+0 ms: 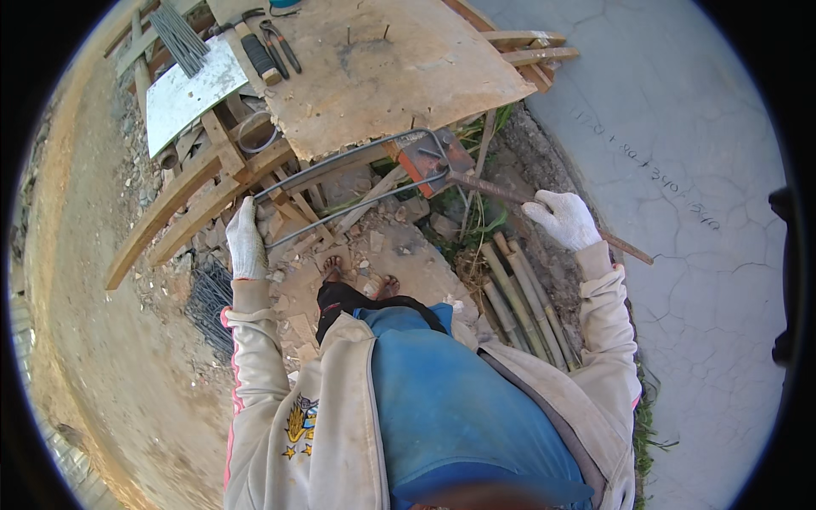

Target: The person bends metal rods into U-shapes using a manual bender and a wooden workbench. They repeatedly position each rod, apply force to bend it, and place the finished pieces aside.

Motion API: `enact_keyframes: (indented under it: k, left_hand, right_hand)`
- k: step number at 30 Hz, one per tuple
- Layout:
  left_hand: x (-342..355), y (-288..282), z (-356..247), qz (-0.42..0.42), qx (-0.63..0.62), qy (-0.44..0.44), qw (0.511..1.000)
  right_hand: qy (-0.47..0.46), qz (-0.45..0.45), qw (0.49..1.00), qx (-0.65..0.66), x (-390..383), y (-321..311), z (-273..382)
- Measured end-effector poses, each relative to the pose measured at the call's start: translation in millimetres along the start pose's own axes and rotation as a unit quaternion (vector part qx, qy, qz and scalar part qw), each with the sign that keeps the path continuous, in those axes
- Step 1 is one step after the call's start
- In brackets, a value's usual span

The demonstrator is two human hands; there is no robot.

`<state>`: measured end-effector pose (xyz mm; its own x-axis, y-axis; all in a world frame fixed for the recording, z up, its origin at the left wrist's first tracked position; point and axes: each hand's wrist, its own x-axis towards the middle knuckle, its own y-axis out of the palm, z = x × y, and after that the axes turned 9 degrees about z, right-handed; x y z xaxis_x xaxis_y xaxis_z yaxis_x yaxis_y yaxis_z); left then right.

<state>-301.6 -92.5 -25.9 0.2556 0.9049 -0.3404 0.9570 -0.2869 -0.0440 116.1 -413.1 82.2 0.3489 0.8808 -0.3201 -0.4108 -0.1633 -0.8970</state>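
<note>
The rod (pixel 348 155), bent into a long U, lies in front of you, its closed end at the block (pixel 418 166) by the near edge of the board (pixel 442 76) and its two legs running left toward you. Your left hand (pixel 246 242), gloved, has its fingers at the upper leg's end, with the other leg's end beside it; you can't tell from here how tightly it pinches. Your gloved right hand (pixel 565 219) is curled round the lever (pixel 625 245), a rusty bar slanting from the block down to your right. On the board, pincers (pixel 282 47) lie beside a hammer (pixel 257 58), with two upright nails (pixel 348 36) farther right. Left of it, a bundle of rods (pixel 180 41) rests on a white sheet (pixel 197 95). Bamboo poles (pixel 525 302) lie below your right hand, next to the concrete (pixel 680 144).
</note>
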Motion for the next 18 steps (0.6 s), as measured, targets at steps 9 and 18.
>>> enact_keyframes:
  k: [9, 18]
  left_hand:
    - [8, -4, 10, 0.017, -0.012, 0.008, 1.000]
    - [10, -4, 10, 0.035, -0.024, 0.003, 0.999]
  right_hand:
    - [0.008, -0.008, 1.000, -0.010, -3, 8, 1]
    - [0.034, -0.057, 0.997, -0.047, -10, 15, 9]
